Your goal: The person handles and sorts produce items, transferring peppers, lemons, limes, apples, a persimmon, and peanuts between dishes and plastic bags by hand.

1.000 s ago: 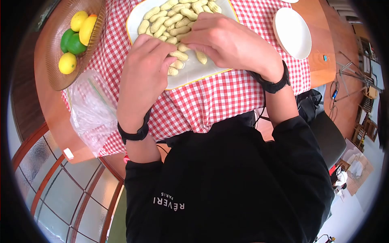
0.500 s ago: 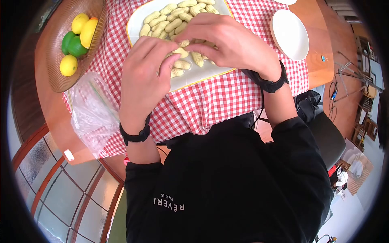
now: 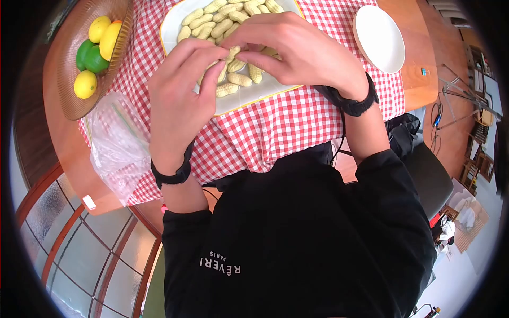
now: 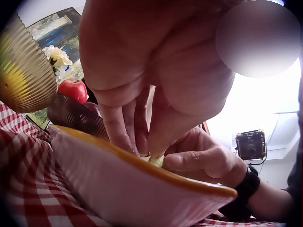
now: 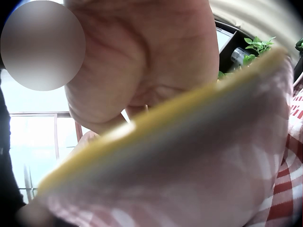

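Both hands meet over a white, yellow-rimmed dish with many unshelled peanuts in it. Between the fingertips sits one peanut, which shows pale green-yellow in the left wrist view too. My left hand pinches it between thumb and fingers from the left. From the other side my right hand pinches it, thumb low and index finger above. A few loose peanuts lie below the fingers near the dish's front side. In the right wrist view the dish rim hides the fingertips.
To the right is a white oval bowl. A ribbed amber bowl with lemons and green fruit stands at the left, and a clear plastic bag lies before it. The checked cloth hangs over the table's front edge.
Both hands have come up a little from the pile with one peanut between the fingertips. It has turned from end-on to more lengthwise. The left hand has shifted slightly left.
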`<state>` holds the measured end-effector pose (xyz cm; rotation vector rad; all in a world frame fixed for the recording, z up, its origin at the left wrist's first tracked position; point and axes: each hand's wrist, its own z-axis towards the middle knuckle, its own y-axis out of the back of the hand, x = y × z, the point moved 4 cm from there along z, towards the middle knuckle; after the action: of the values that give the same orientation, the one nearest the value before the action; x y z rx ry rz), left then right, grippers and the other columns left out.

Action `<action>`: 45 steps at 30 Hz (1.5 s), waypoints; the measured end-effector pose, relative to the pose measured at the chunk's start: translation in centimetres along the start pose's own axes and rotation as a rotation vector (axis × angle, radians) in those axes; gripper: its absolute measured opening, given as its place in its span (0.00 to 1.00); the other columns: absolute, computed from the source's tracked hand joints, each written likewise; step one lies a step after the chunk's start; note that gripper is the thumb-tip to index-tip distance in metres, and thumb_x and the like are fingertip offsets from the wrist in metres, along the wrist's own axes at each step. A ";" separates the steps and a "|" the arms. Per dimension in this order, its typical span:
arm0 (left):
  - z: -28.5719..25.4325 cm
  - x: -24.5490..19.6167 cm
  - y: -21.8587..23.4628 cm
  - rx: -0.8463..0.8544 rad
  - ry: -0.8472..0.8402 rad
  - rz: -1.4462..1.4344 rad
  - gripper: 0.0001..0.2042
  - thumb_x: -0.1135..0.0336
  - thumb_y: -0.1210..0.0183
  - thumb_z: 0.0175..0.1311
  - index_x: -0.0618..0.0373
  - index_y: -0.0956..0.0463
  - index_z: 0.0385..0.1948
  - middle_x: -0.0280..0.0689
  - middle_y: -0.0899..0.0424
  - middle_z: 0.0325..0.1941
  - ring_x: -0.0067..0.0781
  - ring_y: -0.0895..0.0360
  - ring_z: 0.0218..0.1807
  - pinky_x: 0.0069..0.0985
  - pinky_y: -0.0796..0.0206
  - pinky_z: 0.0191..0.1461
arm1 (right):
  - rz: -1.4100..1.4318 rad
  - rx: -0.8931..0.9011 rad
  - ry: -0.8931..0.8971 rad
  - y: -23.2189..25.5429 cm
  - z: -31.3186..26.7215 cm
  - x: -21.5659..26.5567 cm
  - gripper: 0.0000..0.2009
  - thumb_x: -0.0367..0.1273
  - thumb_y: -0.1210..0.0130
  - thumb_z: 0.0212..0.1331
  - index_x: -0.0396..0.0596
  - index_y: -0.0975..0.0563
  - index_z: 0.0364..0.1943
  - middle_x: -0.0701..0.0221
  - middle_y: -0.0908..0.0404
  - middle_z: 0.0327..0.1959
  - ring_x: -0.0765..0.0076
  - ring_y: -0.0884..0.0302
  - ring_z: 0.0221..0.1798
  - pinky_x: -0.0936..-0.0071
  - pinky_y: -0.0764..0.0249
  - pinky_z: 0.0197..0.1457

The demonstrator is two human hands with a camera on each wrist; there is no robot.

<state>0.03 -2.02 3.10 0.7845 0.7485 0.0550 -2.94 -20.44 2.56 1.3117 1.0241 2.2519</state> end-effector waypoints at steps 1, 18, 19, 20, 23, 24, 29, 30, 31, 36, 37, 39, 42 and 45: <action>-0.1 0.0 0.0 0.007 0.020 0.004 0.10 0.79 0.31 0.58 0.59 0.15 0.40 0.40 0.16 0.39 0.43 0.16 0.40 0.32 0.24 0.44 | 0.003 0.004 0.007 -0.1 0.0 -0.2 0.11 0.27 0.35 0.63 0.44 0.14 0.49 0.59 0.11 0.44 0.49 0.13 0.45 0.61 0.16 0.51; -0.5 1.0 -0.1 0.355 0.069 -0.012 0.16 0.70 0.28 0.54 0.60 0.15 0.45 0.41 0.15 0.42 0.47 0.22 0.51 0.42 0.32 0.58 | -0.083 0.040 0.037 0.9 -0.7 -0.7 0.11 0.27 0.29 0.55 0.42 0.14 0.43 0.62 0.16 0.41 0.52 0.18 0.51 0.59 0.20 0.54; -0.6 1.0 0.0 0.364 0.066 -0.005 0.16 0.71 0.28 0.54 0.59 0.15 0.46 0.41 0.15 0.44 0.47 0.23 0.52 0.41 0.33 0.58 | -0.080 0.043 0.032 0.9 -0.9 -0.6 0.11 0.27 0.29 0.55 0.42 0.14 0.43 0.62 0.16 0.41 0.52 0.18 0.51 0.59 0.20 0.54; -0.8 1.0 0.0 0.372 0.061 0.002 0.17 0.71 0.29 0.55 0.58 0.15 0.48 0.40 0.15 0.45 0.47 0.23 0.53 0.40 0.33 0.59 | -0.025 0.082 0.040 0.8 -1.1 -0.5 0.12 0.27 0.29 0.54 0.43 0.14 0.43 0.63 0.16 0.42 0.52 0.18 0.51 0.59 0.21 0.55; -0.9 0.9 -0.1 0.395 0.057 0.049 0.17 0.74 0.31 0.56 0.58 0.15 0.49 0.39 0.16 0.46 0.46 0.24 0.55 0.39 0.34 0.60 | -0.057 0.139 0.054 0.3 -1.2 -0.5 0.13 0.26 0.29 0.52 0.44 0.14 0.43 0.64 0.16 0.44 0.53 0.18 0.51 0.59 0.22 0.57; -0.8 1.0 -0.2 0.393 0.052 0.052 0.17 0.74 0.31 0.56 0.58 0.15 0.49 0.39 0.16 0.46 0.46 0.24 0.55 0.39 0.34 0.60 | -0.135 0.161 0.057 -0.1 -1.1 -0.6 0.14 0.25 0.29 0.50 0.44 0.14 0.43 0.64 0.16 0.45 0.54 0.18 0.50 0.60 0.22 0.58; -0.9 0.5 -0.6 0.373 0.016 0.015 0.15 0.79 0.36 0.58 0.58 0.15 0.47 0.38 0.17 0.45 0.44 0.23 0.55 0.38 0.34 0.59 | -0.209 0.032 0.048 -0.4 -0.8 -0.8 0.11 0.24 0.33 0.52 0.44 0.13 0.41 0.65 0.15 0.40 0.56 0.18 0.51 0.59 0.23 0.59; -0.9 0.4 -0.6 0.373 0.018 0.012 0.15 0.79 0.36 0.58 0.58 0.15 0.47 0.38 0.17 0.45 0.44 0.23 0.55 0.38 0.34 0.59 | -0.219 0.010 0.059 -0.3 -0.7 -1.0 0.09 0.24 0.36 0.56 0.44 0.12 0.40 0.65 0.14 0.37 0.56 0.17 0.52 0.59 0.23 0.58; -0.8 0.5 -0.6 0.353 0.030 -0.017 0.13 0.79 0.36 0.58 0.59 0.15 0.45 0.38 0.17 0.43 0.45 0.23 0.53 0.38 0.33 0.58 | -0.220 0.012 0.061 -0.4 -0.6 -1.2 0.09 0.24 0.36 0.56 0.44 0.12 0.40 0.65 0.14 0.37 0.56 0.17 0.52 0.59 0.23 0.58; -0.5 1.1 0.1 0.222 0.109 -0.048 0.10 0.78 0.34 0.56 0.60 0.14 0.41 0.39 0.17 0.37 0.46 0.21 0.48 0.37 0.31 0.55 | -0.165 -0.095 0.056 0.6 -0.4 -1.2 0.07 0.24 0.36 0.56 0.43 0.11 0.38 0.61 0.14 0.33 0.54 0.15 0.46 0.59 0.21 0.55; -0.3 1.0 0.5 0.229 0.081 -0.025 0.10 0.78 0.33 0.56 0.60 0.14 0.40 0.39 0.16 0.38 0.46 0.21 0.48 0.38 0.31 0.56 | -0.160 -0.092 0.056 1.0 -0.6 -0.9 0.07 0.24 0.36 0.56 0.43 0.11 0.38 0.61 0.14 0.33 0.54 0.15 0.46 0.59 0.21 0.55; -0.3 1.0 0.9 0.237 0.056 -0.005 0.10 0.77 0.32 0.55 0.60 0.14 0.40 0.38 0.15 0.38 0.46 0.21 0.49 0.38 0.31 0.56 | 0.011 0.135 -0.004 1.0 -1.0 -0.6 0.10 0.25 0.29 0.50 0.42 0.13 0.38 0.68 0.14 0.40 0.56 0.19 0.48 0.59 0.23 0.57; -0.5 1.2 1.6 0.287 0.011 0.002 0.11 0.77 0.31 0.54 0.59 0.13 0.40 0.37 0.13 0.42 0.45 0.20 0.50 0.39 0.31 0.57 | 0.016 0.250 -0.003 -0.1 -1.4 -0.7 0.10 0.25 0.29 0.52 0.43 0.13 0.39 0.69 0.14 0.41 0.59 0.20 0.51 0.61 0.25 0.60; -0.7 1.1 1.9 0.354 -0.004 -0.025 0.14 0.77 0.32 0.54 0.56 0.13 0.43 0.36 0.12 0.46 0.43 0.21 0.56 0.40 0.33 0.61 | -0.143 0.268 -0.013 -0.3 -1.3 0.3 0.09 0.25 0.31 0.53 0.45 0.13 0.39 0.70 0.14 0.41 0.60 0.21 0.55 0.62 0.29 0.64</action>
<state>0.79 0.16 3.40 1.1111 0.7739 -0.1044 -4.24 -20.61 2.06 1.3059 1.4068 2.0513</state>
